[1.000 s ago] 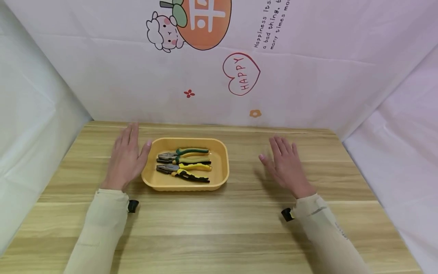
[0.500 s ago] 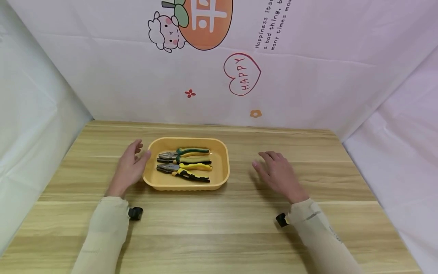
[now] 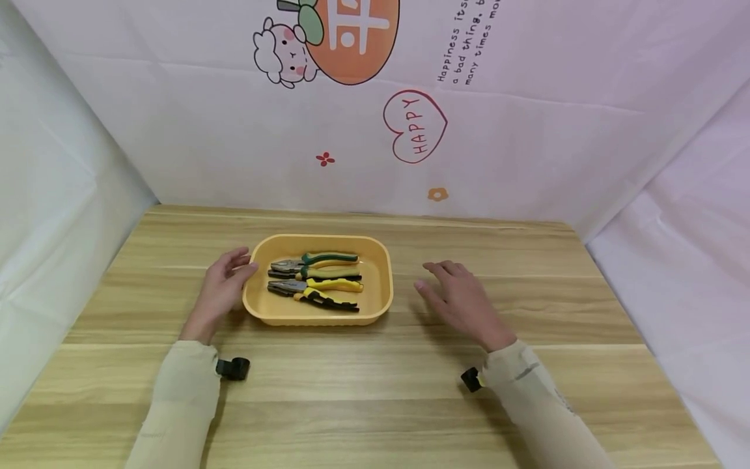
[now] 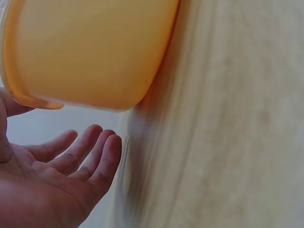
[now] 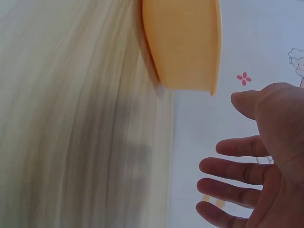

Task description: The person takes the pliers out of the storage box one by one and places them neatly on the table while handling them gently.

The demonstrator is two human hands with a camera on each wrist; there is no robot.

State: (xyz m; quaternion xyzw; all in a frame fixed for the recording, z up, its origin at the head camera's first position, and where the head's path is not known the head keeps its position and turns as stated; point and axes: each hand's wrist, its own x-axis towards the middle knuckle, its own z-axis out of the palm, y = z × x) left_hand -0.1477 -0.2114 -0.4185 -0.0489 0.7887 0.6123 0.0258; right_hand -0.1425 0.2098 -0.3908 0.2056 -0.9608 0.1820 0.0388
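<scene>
A yellow plastic tray (image 3: 375, 312) stands on the wooden table, left of its middle. Inside lie two pairs of pliers: combination pliers with green and yellow handles (image 3: 331, 260) at the back, and combination pliers with yellow and black handles (image 3: 328, 296) in front. My left hand (image 3: 222, 286) is at the tray's left end, thumb right at the rim. In the left wrist view its fingers (image 4: 107, 161) are loosely bent below the tray's outer wall, holding nothing. To the right of the tray, my right hand (image 3: 463, 303) hovers with fingers spread and nothing in it; a gap separates it from the tray.
Behind the wooden table (image 3: 363, 404) hangs a white printed cloth (image 3: 527, 130), with more white cloth at both sides. Each sleeve has a small black camera mount at the cuff, the left one (image 3: 234, 369) and the right one (image 3: 471, 379).
My left hand has lowered and drawn up to the tray's left rim, its fingers bending. My right hand has moved left toward the tray. The tray and the pliers have stayed in place.
</scene>
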